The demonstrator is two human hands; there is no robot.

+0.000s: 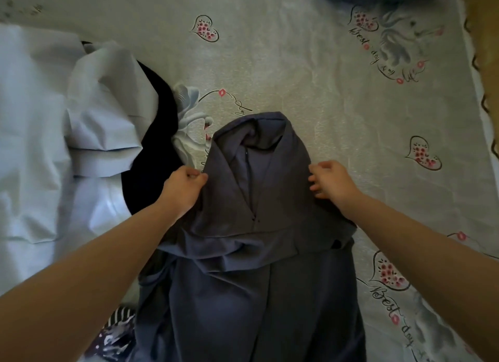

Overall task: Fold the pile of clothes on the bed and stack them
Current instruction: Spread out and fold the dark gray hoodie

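Folding step: top of the garment being squared from both sides, judging by the hands at its edges.
Bed: printed sheet with hearts and script, serving as the folding surface.
Pale blue clothes: heaped at left, unfolded, likely waiting their turn.
Grey-purple garment: spread mid-bed, running toward the camera, upper part doubled back over itself.
Black garment: tucked partly under the pale heap.
Left hand: fingers pinching the garment's left edge.
Right hand: fingers loosely curled at the right edge; grasp on cloth cannot be told.
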